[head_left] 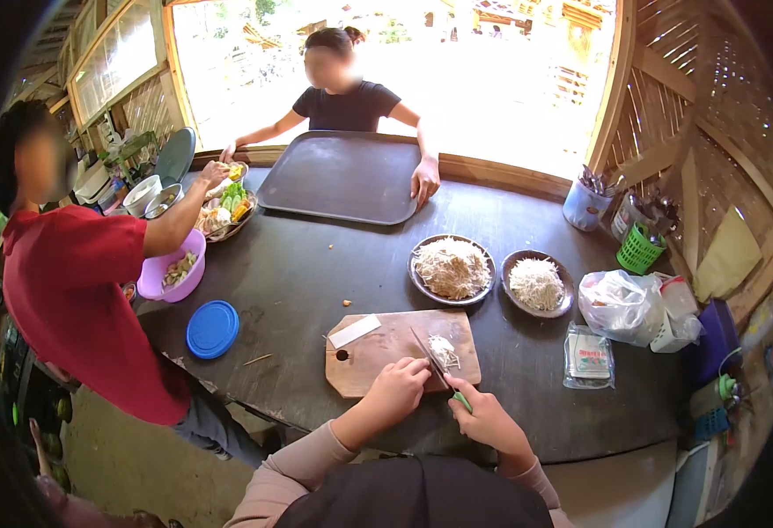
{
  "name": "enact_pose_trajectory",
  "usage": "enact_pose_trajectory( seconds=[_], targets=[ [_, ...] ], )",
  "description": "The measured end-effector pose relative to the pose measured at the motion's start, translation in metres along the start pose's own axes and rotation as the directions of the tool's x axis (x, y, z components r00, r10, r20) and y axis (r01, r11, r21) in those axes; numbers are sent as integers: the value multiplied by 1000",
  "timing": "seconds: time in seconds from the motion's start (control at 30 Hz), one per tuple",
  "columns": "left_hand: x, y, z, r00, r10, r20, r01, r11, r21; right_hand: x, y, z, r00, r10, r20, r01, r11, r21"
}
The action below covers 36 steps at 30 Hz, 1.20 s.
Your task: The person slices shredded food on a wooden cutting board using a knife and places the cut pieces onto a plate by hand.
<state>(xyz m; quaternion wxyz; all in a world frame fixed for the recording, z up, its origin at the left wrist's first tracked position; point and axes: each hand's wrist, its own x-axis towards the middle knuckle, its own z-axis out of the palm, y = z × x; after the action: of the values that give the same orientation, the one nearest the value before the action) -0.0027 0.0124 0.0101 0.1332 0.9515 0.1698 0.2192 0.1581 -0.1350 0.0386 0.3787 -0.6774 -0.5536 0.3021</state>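
My right hand (485,415) is closed round the green handle of a knife (433,354), its blade slanting up and left over the wooden chopping board (383,359). My left hand (400,385) rests at the board's near edge with its fingers bent together beside the blade; whatever they hold is hidden. Just right of the blade lies a small heap of thin white shreds (445,349). A flat white slab (355,331) lies on the board's left part, above the hole. Beyond the board stand a fuller plate of pale shreds (452,267) and a smaller plate of white shreds (538,283).
A person in red (87,299) reaches over food at left, by a purple bowl (173,266). Another person (351,104) stands behind a dark tray (338,174). A blue lid (213,329), plastic bags (620,305) and a green basket (640,249) are on the table.
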Motion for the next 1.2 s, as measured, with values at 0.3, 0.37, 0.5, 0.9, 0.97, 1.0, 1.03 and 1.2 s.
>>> enact_pose_trajectory(
  seconds=[0.3,0.37,0.5,0.9,0.97,1.0,1.03,1.2],
  targets=[
    [0,-2,-3,999,52,-14,-52,998,-29,3,3,3,981,-192,-34,191,981,-17],
    [-1,-3,-2,998,50,-29,-51,998,-31,3,2,2,977,-211,-30,211,977,-22],
    [0,-3,-3,999,35,-35,-37,998,-53,0,-2,-3,996,-63,64,64,998,-19],
    [3,-4,-7,998,-19,66,20,999,-24,-7,-6,-8,994,-51,95,61,992,-108],
    [3,-4,-7,997,-22,80,23,1000,-15,-6,-1,-6,993,-80,85,89,990,-108],
    [3,-5,-6,997,-19,70,20,1000,-17,-6,-1,-5,993,-88,82,97,989,-108],
    [3,-5,-6,998,-17,61,18,1000,-19,-6,1,-4,992,-97,81,105,988,-109],
    [5,-1,-12,997,-22,76,24,999,-27,-6,12,4,989,-131,63,136,988,-75]
  ],
)
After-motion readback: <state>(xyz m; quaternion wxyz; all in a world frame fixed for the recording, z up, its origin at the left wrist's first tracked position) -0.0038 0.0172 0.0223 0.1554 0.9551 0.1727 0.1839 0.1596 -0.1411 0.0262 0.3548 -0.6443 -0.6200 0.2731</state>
